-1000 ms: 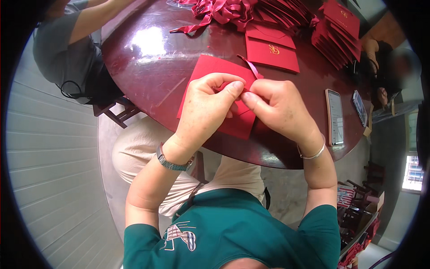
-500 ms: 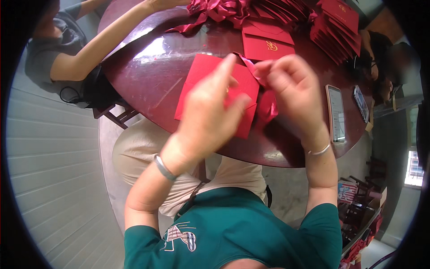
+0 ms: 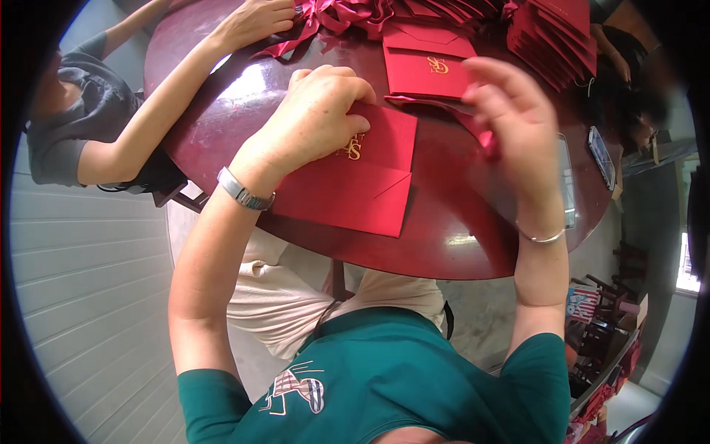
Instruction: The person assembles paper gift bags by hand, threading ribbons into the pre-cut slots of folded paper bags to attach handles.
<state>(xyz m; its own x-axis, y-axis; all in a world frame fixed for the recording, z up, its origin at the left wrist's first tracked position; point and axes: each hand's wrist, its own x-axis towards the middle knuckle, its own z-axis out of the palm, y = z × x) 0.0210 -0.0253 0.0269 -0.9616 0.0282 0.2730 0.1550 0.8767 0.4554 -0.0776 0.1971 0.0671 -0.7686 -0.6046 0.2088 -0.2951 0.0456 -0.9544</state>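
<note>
A flat red paper bag (image 3: 355, 200) with gold lettering and a folded lower part lies on the table, turned slightly. My left hand (image 3: 314, 115) rests over its upper left part, fingers curled down and thumb pressed near the gold print, gripping it. A dark red ribbon (image 3: 444, 107) stretches from above the bag's upper edge towards my right hand (image 3: 518, 126). That hand is raised to the right of the bag and partly smeared by motion; its fingers are bent, with the ribbon's end at them.
Another red bag (image 3: 425, 66) lies just beyond. Stacks of red bags (image 3: 551, 44) and a heap of ribbons (image 3: 347, 15) cover the far side. Phones (image 3: 601, 157) lie near the right edge. At the left, another person's hand (image 3: 255, 22) reaches to the ribbons.
My left hand has moved left and up, curling onto the bag, which has shifted slightly. My right hand has moved right, away from the bag. The other person's hand has come further into view.
</note>
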